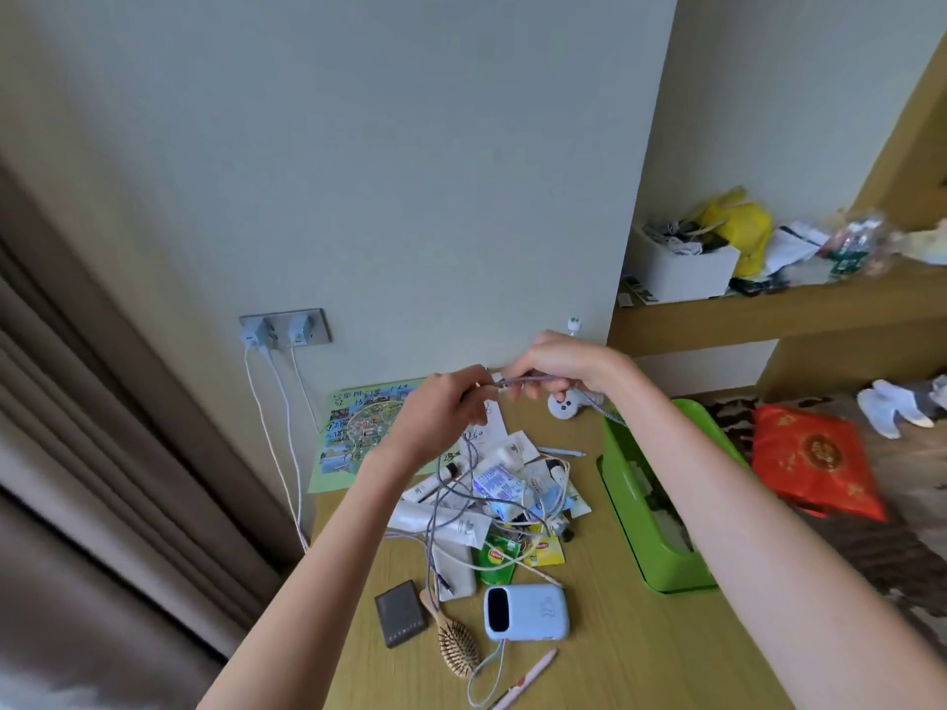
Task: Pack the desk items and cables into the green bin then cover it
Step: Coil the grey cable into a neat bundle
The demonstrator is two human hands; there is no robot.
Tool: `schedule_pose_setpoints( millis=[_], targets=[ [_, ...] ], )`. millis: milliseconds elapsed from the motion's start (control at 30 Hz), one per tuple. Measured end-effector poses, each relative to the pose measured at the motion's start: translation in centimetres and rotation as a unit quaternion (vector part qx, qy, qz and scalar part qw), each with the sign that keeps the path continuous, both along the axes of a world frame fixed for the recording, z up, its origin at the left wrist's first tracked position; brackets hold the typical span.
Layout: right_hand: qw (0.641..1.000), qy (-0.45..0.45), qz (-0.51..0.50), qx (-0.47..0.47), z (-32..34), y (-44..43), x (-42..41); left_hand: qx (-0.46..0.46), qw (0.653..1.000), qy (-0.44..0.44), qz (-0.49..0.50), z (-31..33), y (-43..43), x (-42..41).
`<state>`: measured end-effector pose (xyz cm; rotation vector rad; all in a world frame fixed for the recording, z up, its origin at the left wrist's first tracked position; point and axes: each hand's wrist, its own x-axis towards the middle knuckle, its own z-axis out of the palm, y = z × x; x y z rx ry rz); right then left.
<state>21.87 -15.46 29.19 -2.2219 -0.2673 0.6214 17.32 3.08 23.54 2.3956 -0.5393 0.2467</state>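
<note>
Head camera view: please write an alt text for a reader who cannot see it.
The left hand and the right hand pinch a purple braided cable above a wooden desk. Under them lies a tangled pile of cables, sachets and tubes, with a blue power bank nearer the camera. An open green bin stands right of the pile.

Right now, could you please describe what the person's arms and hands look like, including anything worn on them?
The left forearm and right forearm are bare as far as the frame shows, with no sleeves in view. The left hand and right hand wear no gloves, and no watch, bracelet or ring is visible on the wrists or fingers.
</note>
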Motion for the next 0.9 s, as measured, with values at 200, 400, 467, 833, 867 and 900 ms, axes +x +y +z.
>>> schedule_pose_setpoints(
  millis=[200, 400, 467, 833, 867, 900],
  targets=[
    [0.995, -0.06, -0.071, -0.039, 1.6, 0.0, 0.0, -0.08, 0.997, -0.006, 0.007, 3.4, 3.0, 0.5],
    [0.967, -0.202, -0.105, 0.115, 2.2, 1.0, -0.8, -0.134, 0.991, -0.015, 0.026, 6.6, 4.4, 1.1],
    [0.965, -0.148, -0.071, 0.203, 2.7, 1.7, -1.5, -0.151, 0.988, -0.015, 0.03, 7.5, 4.6, 1.3],
    [0.917, -0.257, -0.087, 0.294, 1.8, 1.6, -1.1, -0.338, 0.933, 0.108, 0.056, 9.6, 5.1, 0.8],
    [0.917, -0.266, -0.084, 0.284, 1.5, 1.9, -0.9, -0.341, 0.931, 0.122, 0.051, 9.3, 4.9, 0.8],
    [0.918, -0.275, -0.08, 0.275, 1.1, 2.1, -0.7, -0.345, 0.928, 0.125, 0.055, 9.1, 4.6, 1.0]
  ],
)
